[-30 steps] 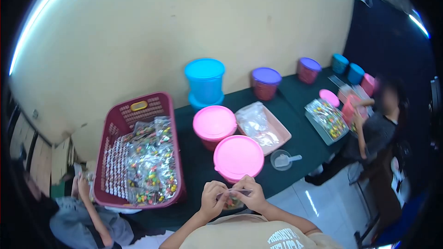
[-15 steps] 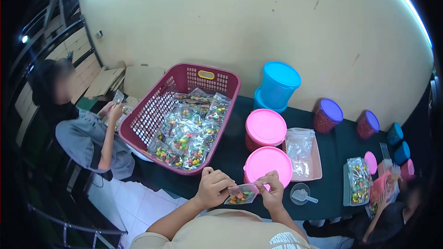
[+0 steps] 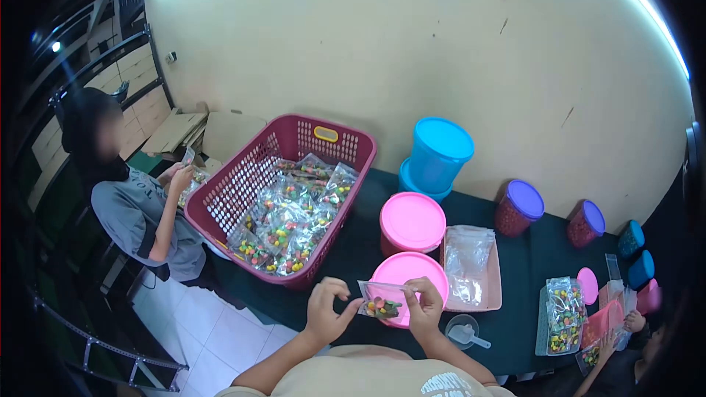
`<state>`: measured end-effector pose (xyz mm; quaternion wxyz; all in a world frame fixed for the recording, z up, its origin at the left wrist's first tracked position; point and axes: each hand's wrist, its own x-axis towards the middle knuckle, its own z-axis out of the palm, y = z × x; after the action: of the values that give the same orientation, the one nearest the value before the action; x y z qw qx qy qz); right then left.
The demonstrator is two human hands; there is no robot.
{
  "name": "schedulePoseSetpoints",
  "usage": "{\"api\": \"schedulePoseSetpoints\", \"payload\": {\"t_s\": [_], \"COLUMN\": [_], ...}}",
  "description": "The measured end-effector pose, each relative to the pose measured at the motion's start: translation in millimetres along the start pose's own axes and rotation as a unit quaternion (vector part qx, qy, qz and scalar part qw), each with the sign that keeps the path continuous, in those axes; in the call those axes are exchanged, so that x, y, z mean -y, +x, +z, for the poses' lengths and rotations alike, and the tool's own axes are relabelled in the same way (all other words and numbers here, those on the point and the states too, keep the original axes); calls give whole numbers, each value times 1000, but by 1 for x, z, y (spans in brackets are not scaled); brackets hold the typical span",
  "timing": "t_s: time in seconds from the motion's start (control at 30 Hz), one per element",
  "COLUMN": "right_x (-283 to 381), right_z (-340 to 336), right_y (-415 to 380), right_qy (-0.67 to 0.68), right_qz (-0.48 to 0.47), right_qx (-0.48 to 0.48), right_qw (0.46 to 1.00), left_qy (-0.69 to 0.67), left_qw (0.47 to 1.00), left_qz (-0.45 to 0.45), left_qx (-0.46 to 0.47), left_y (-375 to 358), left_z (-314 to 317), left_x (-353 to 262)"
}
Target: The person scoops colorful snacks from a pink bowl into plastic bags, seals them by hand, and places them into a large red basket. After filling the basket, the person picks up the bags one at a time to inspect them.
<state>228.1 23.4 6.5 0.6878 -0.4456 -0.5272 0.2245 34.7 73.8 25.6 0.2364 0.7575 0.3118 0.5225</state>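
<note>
A small clear plastic bag with green, orange, red and yellow pieces in its bottom is held up in front of my chest. My right hand pinches it by the upper right corner. At its left edge is the thumb tip of my left hand, whose curled index finger stands apart from the thumb. Behind the bag is a tub with a pink lid; a second pink-lidded tub stands farther back. Close to my right wrist lies a clear bowl with a white scoop.
A maroon basket full of filled bags stands left. Right of the tubs is a tray of flat clear bags. Blue containers and purple-lidded jars line the wall. One person works at left, another at far right.
My left hand's thumb and index finger have parted from their grip on the bag's upper edge. My right hand keeps its pinch. The view has shifted a little.
</note>
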Motion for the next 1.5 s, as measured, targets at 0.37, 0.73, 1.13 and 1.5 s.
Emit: {"api": "schedulePoseSetpoints", "payload": {"t_s": [0.37,0.73,1.13,1.5], "right_x": [1,-59,-127,-145], "right_z": [93,214,254,242], "right_y": [80,208,214,216], "right_qy": [-14,270,-52,-2], "right_qz": [-134,155,183,147], "right_qx": [97,79,-11,-11], "right_qw": [986,947,982,989], "left_qy": [-74,-154,-179,-205], "left_qw": [997,979,969,966], "left_qz": [17,-36,-124,-143], "left_qx": [13,132,119,71], "left_y": [78,205,238,239], "left_z": [-31,-108,-129,-118], "left_x": [2,152,235,245]}}
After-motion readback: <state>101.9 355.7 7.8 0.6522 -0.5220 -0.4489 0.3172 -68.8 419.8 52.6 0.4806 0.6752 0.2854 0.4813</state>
